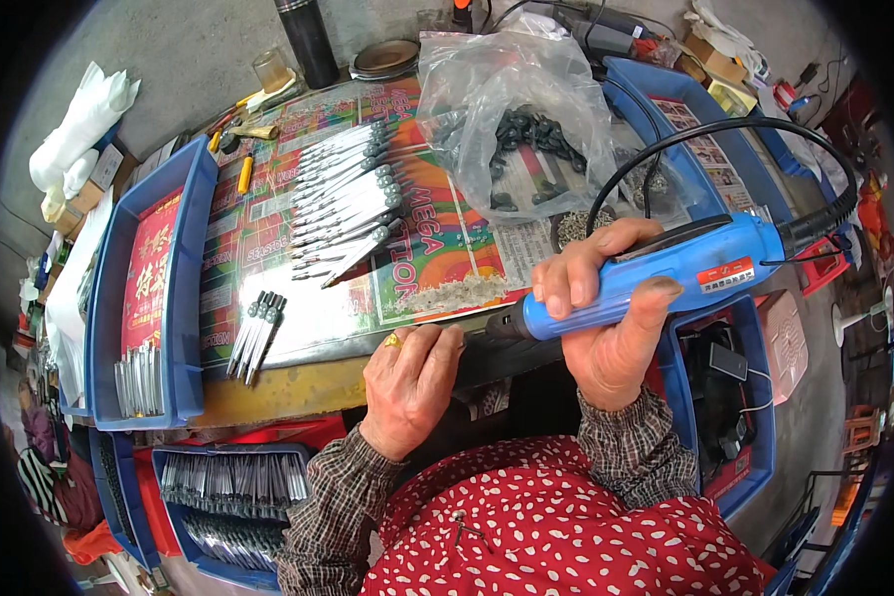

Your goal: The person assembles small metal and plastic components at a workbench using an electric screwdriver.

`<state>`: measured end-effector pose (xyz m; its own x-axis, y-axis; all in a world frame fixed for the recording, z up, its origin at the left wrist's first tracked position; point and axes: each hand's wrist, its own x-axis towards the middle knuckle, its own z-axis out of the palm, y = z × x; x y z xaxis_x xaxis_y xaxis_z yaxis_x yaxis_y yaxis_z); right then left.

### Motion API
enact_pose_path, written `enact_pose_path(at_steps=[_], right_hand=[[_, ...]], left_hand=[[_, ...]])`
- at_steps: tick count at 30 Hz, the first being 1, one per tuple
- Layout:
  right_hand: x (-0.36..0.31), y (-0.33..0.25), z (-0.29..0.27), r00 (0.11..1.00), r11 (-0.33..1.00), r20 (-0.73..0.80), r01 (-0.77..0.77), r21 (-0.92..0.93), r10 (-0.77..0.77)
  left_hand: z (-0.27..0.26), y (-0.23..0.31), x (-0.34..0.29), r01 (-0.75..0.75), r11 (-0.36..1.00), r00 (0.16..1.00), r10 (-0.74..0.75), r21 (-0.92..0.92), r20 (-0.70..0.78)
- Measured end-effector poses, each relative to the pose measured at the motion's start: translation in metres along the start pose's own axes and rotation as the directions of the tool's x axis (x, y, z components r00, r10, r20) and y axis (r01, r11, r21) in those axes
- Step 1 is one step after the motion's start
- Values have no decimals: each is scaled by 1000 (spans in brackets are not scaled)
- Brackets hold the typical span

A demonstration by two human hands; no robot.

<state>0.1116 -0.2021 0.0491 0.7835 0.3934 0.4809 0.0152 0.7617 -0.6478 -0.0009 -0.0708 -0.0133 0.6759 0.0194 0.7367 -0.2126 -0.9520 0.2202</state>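
Your right hand [606, 358] is wrapped firmly round a blue power tool [656, 278], fingers over the top and thumb opposite beneath, a grip that probably steadies its bulk against twisting. You have the tool just in front of you, over the near edge of the table, its dark nose aimed left and a little down. Your left hand [412, 382] is at that nose, fingers curled in and pressed together; whether they pinch a small piece or the nose itself is hidden. With both hands meeting there, tip and grip likely brace each other.

Biggest of all around you is the table [298, 390], spread with printed sheets that perhaps spare its top. At its left end stands a long blue tray [191, 298], with silver rods upright in its near corner, likely to leave your middle free. Across the table from you lies a clear plastic bag [457, 99], its mouth slack toward you, which would make the dark little parts [536, 134] inside easy to pick out. From the tool's rear a black cable [755, 122] loops up and over to the right, seemingly out of your hands' way.

Smaller again, a row of dark-ended silver rods [348, 199] lies side by side in mid-table, probably so they are simple to gather, with a short cluster [258, 333] apart, nearer you. Least of all are the tiny metal bits [573, 230] heaped by the bag, likely for quick reach
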Motion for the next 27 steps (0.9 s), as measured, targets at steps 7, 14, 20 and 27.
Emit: enact_pose_path(at_steps=[7, 14, 20, 27], right_hand=[[-1, -1, 0, 1000, 1000, 17, 20, 15, -20], [-3, -6, 3, 998, 999, 60, 21, 29, -23], [-5, -17, 9, 991, 999, 128, 23, 25, -26], [-9, -17, 14, 975, 994, 220, 42, -99, -19]], left_hand=[[-1, 1, 0, 45, 999, 996, -46, 14, 75], [-1, 2, -1, 95, 995, 994, -93, -34, 49], [-14, 16, 1, 281, 940, 960, -275, -195, 61], [-34, 34, -14, 526, 775, 848, -507, -349, 152]])
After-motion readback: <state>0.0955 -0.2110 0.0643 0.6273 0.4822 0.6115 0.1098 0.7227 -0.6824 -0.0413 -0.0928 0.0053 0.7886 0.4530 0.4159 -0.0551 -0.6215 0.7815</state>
